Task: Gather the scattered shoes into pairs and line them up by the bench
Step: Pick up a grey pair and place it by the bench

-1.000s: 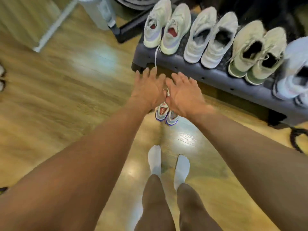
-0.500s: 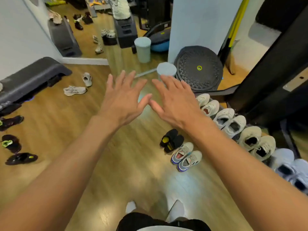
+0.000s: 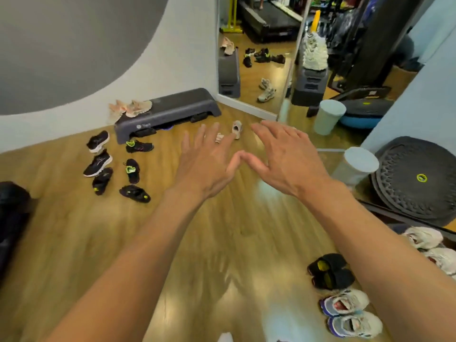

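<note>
My left hand (image 3: 209, 161) and my right hand (image 3: 288, 159) are stretched out in front of me, fingers spread, holding nothing, thumbs almost touching. Several black shoes (image 3: 98, 164) with neon-green details lie scattered on the wooden floor at the left. A beige shoe (image 3: 237, 129) lies beyond my fingertips, another partly hidden behind my left hand. A pair of pinkish-beige shoes (image 3: 134, 108) sits on the grey step bench (image 3: 172, 112) by the wall. At the lower right stand a black pair (image 3: 330, 270) and a white-and-blue pair (image 3: 350, 314), with white shoes (image 3: 424, 239) at the right edge.
A wall mirror (image 3: 256, 58) behind the step bench reflects more shoes and gym gear. A pale round bin (image 3: 355, 166) and a black balance disc (image 3: 417, 178) stand at the right. A dark object (image 3: 12, 218) sits at the left edge.
My view has swung up and left from the shoe row toward the step bench and scattered black shoes. Both hands let go of the white-and-blue pair and stay raised and spread.
</note>
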Demonstrator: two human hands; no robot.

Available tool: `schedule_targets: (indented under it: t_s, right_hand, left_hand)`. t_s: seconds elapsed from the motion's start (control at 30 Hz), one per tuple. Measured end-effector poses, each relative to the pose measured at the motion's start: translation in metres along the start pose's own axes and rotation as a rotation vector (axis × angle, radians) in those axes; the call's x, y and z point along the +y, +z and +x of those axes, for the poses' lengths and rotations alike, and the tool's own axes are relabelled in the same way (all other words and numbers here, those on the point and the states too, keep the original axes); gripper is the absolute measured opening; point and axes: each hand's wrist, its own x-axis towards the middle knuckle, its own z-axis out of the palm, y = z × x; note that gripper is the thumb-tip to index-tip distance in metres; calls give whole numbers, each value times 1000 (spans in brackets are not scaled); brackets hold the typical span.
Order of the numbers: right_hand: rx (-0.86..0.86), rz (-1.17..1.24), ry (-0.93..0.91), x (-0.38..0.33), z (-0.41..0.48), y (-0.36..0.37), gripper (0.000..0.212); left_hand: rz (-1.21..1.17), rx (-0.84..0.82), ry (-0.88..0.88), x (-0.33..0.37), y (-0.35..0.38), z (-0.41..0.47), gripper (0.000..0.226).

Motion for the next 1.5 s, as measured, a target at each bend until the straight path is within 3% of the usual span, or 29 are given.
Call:
schedule_targets:
  t_s: [0.27,0.6,0.9,1.1,1.33,1.5]
  right_hand:
    - [-93,24,-133,-46,127,71,63]
    - [-235,103,-115,-11,301,158,64]
    - [-295,60,14,-2,450,213,67]
    - [-301,142,205,-3,537,234,67]
    - [-293,134,295,23,634,262,62]
    - [-279,172,318,51,713,292,59]
  left_hand:
    - [21,-26,-176,-109,30,58,55]
    - [37,-122,-226,-185,82,228,56]
    - [5,-224,-169,-271,121,376,61]
    - [15,-242,-65,-325,134,473,65]
    - [53,-228,91,-350,162,588,66]
    - [29,-279,81,-366,185,676,60]
